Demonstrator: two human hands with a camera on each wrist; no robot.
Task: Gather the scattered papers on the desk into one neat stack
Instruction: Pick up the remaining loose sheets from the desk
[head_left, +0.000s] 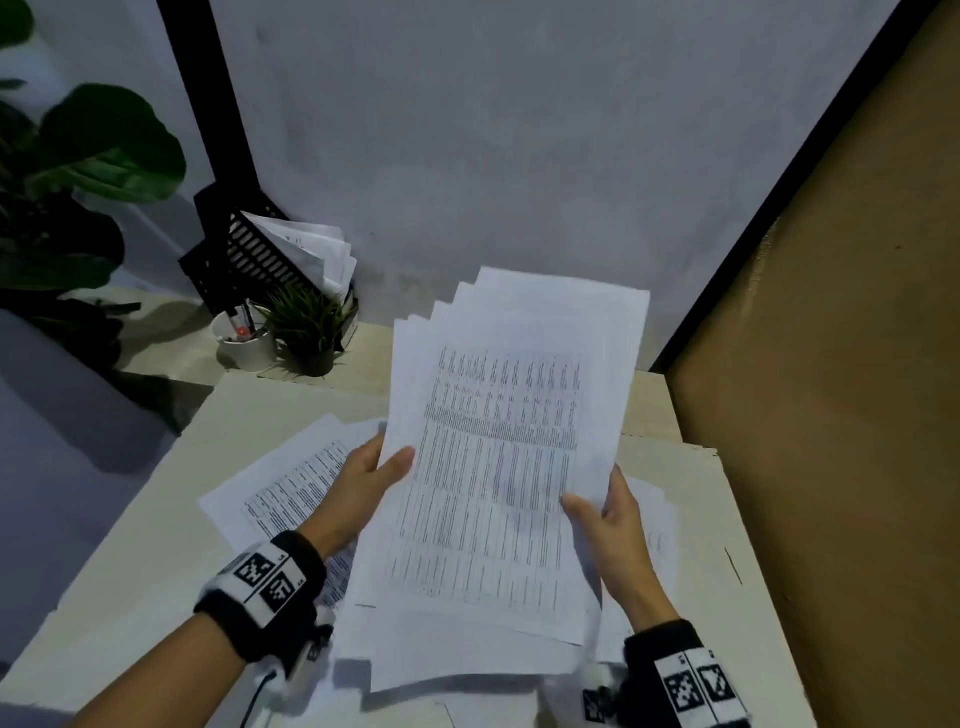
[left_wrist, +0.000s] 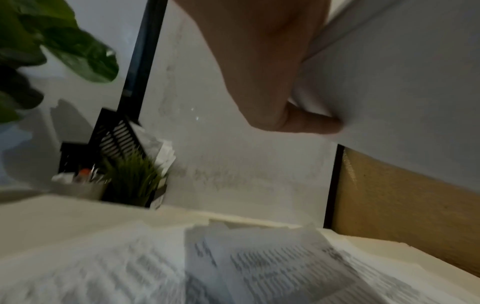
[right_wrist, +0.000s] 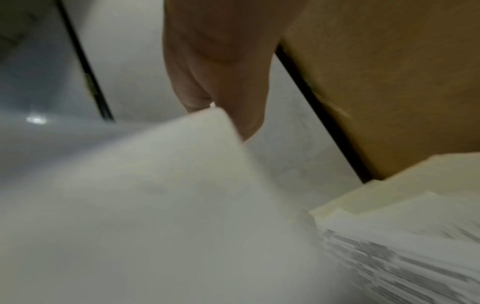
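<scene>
the setting is an office desk corner. evidence: a pale desk (head_left: 130, 561) stands against a grey-white wall (head_left: 519, 156), with a tan partition panel (head_left: 831, 364) edged in black along its right side. at the back left corner stands a black slotted file holder (head_left: 249, 249) containing loose sheets. beside it is a white cup (head_left: 249, 345) holding pens, and next to that a small potted grass plant (head_left: 309, 325). a large-leaved plant (head_left: 78, 156) stands further left, off the desk. printed sheets (head_left: 291, 488) with dense tables of text lie spread on the desk surface.
</scene>
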